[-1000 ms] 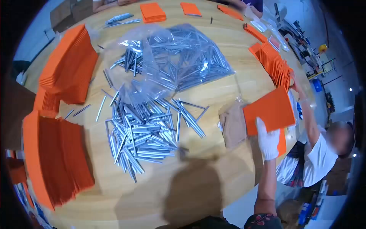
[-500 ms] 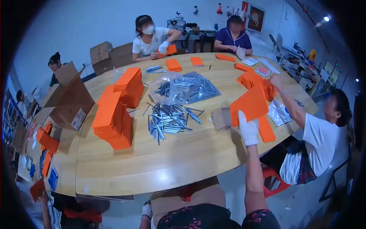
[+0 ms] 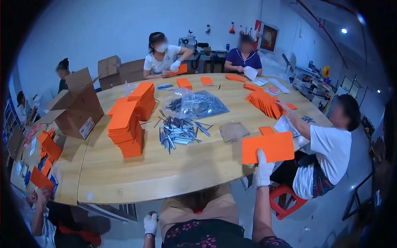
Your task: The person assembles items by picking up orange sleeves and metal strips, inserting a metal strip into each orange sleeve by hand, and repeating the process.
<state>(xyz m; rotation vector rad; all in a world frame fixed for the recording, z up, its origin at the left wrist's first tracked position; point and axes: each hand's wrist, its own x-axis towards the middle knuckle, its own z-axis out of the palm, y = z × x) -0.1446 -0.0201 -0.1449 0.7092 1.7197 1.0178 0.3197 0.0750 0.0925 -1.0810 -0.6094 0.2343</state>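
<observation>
Across the wooden surface (image 3: 186, 175), left of the right hand (image 3: 264, 171), shows loose metal rods (image 3: 178, 133), a clear bag (image 3: 204, 103) of more and tall orange stacks (image 3: 124, 126). Since half a second ago, has drawn an orange panel (image 3: 275, 145) nearer the body (image 3: 206, 233) and squared it from a slant, no longer overlapping the crumpled brown piece (image 3: 233, 132) just beyond the hand, to its left. Grips the panel in the gloved right hand, partly closed, with thumb across the front and fingers hidden behind. Has the gloved left hand (image 3: 150, 224) low by the thigh (image 3: 175, 211), apart from the surface; cannot tell how far open or whether holding anything. Far left of the right hand, shows a cardboard box (image 3: 74, 118) with a white label (image 3: 87, 127), too small to read.
</observation>
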